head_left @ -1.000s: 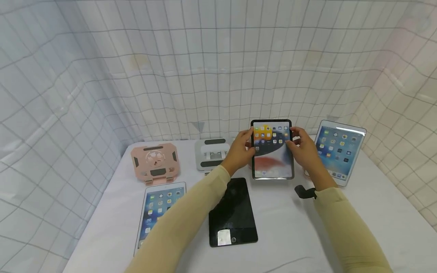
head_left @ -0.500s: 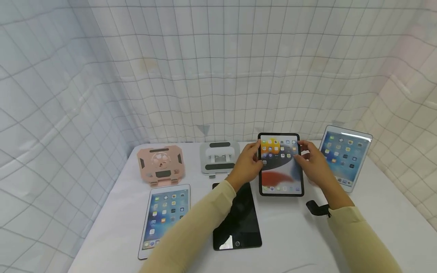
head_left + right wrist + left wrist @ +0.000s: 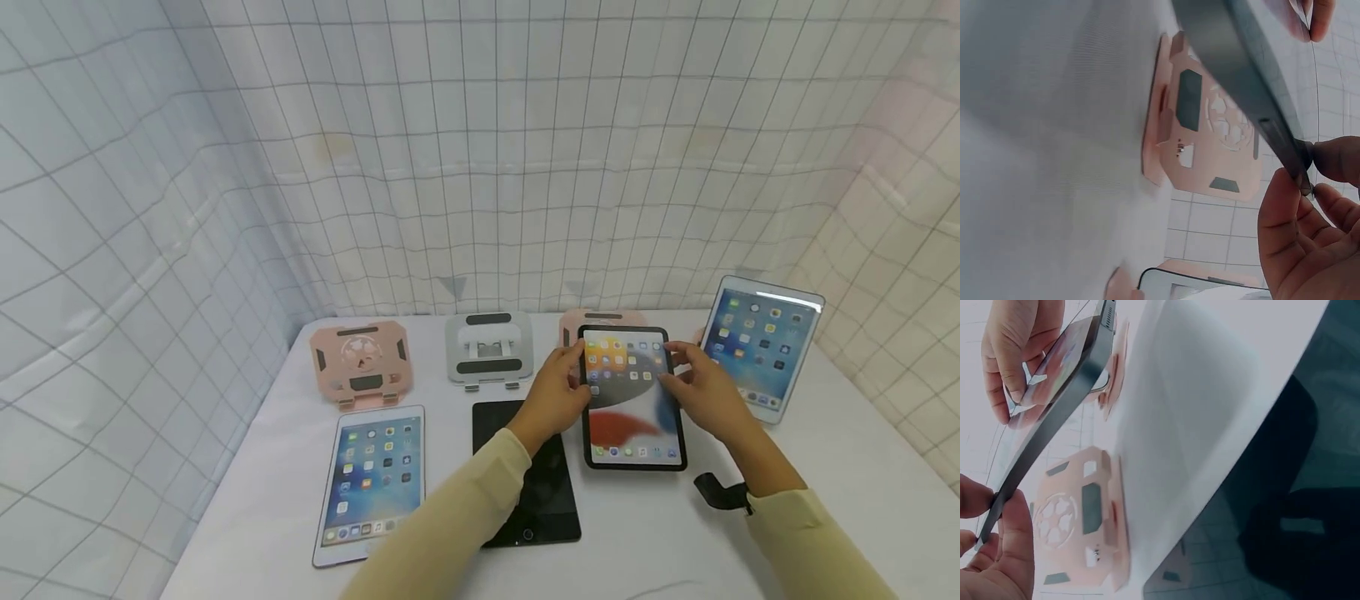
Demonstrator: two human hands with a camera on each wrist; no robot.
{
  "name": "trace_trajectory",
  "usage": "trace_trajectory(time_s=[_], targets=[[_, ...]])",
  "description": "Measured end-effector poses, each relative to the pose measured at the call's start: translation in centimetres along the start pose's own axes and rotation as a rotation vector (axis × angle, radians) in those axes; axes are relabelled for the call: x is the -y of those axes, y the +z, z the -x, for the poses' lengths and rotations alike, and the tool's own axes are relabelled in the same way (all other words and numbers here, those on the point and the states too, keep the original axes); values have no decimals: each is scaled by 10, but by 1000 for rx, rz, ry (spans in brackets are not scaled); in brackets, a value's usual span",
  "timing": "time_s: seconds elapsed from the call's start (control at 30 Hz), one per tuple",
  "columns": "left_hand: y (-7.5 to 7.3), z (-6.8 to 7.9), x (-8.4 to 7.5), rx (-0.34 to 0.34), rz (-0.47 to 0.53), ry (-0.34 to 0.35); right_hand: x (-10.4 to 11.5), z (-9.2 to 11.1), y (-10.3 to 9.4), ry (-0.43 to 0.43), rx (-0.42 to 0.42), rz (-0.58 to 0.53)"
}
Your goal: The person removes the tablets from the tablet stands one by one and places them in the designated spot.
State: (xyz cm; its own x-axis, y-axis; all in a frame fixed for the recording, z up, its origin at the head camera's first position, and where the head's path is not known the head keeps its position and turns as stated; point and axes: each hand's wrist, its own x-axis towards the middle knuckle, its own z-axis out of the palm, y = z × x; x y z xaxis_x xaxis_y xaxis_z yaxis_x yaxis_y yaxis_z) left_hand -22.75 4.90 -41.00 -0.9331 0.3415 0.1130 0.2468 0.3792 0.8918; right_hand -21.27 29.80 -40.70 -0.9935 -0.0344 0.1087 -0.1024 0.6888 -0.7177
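Observation:
A dark-edged tablet (image 3: 633,421) with a lit home screen is held up between both hands, tilted toward me. My left hand (image 3: 555,396) pinches its left edge, thumb on the front and fingers behind. On the opposite edge, my right hand (image 3: 705,387) grips the tablet in a similar way. Behind the tablet stands a pink tablet stand (image 3: 602,317), mostly hidden in the head view. The left wrist view shows this pink stand (image 3: 1072,519) upright with a gap between it and the tablet's side edge (image 3: 1088,369).
To the right, a white tablet (image 3: 761,346) leans on a stand. Another pink stand (image 3: 362,360) and a grey stand (image 3: 489,346) are at the back left. In front of them lie a white tablet (image 3: 371,479) and a black tablet (image 3: 543,492), partly under the left sleeve.
Both hands have brought the tablet away from the pink stand, down and nearer to me. The stand's top now shows behind it. The head view has shifted slightly.

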Motion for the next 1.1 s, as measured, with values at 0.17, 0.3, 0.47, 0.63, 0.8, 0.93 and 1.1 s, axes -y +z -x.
trace_trajectory(time_s=[0.17,0.3,0.47,0.63,0.8,0.93,1.1], targets=[[9,8,6,21,2,-46,-8,9,3,15,39,-13],[14,14,9,45,-20,-81,-13,16,6,17,60,12],[19,19,10,50,-24,-92,-21,22,9,29,95,11],[26,24,11,56,-6,-135,-25,29,10,63,125,-19],[34,29,12,51,-61,-147,-30,38,10,94,158,-25],[39,30,14,58,-95,-137,-34,42,10,85,178,-35],[43,31,15,92,-187,-126,-39,42,10,88,208,-28]])
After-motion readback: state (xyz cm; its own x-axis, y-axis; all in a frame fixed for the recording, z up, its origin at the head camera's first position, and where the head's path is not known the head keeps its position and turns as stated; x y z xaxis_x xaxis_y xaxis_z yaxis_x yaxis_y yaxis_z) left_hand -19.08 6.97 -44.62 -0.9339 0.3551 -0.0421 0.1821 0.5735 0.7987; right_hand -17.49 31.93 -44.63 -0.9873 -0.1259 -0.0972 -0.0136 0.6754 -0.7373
